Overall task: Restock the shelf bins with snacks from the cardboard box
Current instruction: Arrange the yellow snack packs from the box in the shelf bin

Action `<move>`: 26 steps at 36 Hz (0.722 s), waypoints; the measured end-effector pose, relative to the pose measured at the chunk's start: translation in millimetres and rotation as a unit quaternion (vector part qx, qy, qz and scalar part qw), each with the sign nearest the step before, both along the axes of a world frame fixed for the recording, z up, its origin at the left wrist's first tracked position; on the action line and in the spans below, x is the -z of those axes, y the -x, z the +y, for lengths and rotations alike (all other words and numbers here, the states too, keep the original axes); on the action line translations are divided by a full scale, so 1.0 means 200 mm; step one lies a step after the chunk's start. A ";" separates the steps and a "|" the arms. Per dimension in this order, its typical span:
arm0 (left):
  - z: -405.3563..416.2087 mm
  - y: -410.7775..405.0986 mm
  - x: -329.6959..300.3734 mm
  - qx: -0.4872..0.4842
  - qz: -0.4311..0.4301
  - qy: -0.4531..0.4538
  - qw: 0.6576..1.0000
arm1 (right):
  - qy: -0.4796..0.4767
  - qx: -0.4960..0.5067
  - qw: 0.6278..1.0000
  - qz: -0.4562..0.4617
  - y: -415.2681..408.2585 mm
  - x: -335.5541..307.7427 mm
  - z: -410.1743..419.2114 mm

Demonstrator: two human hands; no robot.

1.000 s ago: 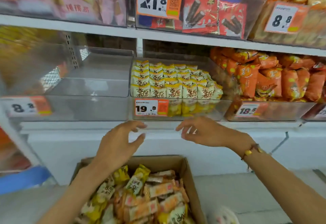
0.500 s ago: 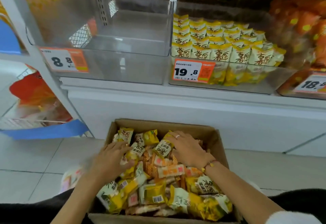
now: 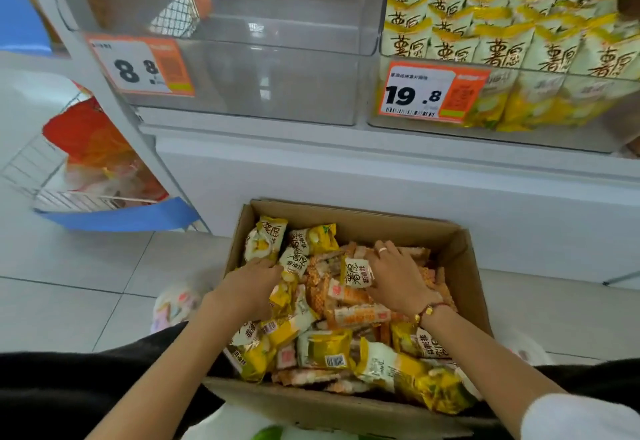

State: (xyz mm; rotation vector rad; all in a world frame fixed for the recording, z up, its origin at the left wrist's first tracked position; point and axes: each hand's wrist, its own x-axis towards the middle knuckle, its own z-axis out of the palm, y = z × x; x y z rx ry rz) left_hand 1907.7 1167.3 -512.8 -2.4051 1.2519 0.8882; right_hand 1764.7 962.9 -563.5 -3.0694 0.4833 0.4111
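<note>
An open cardboard box (image 3: 453, 242) on the floor is full of yellow and orange snack packets. My left hand (image 3: 247, 289) reaches into the left side of the pile and its fingers curl round a yellow packet (image 3: 294, 261). My right hand (image 3: 398, 277), wearing a ring, lies over the middle of the pile, with its thumb against another yellow packet (image 3: 356, 271). Above, a clear shelf bin (image 3: 277, 86) with an 8.8 tag holds nothing. The bin (image 3: 540, 107) to its right, tagged 19.8, is packed with rows of yellow packets.
A white shelf base (image 3: 381, 180) rises just behind the box. At the left stands a wire rack with a blue edge (image 3: 114, 214) holding red and orange bags. Pale floor tiles (image 3: 86, 283) surround the box. Plastic bags lie beside it on both sides.
Both hands came down from the shelf edge into the box and now dig among the packets. The view tilted down and closer to the box.
</note>
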 end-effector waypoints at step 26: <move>-0.22 0.34 -0.31 -0.190 0.334 0.570 0.726 | -0.770 0.346 0.487 -0.224 0.19 -0.65 0.06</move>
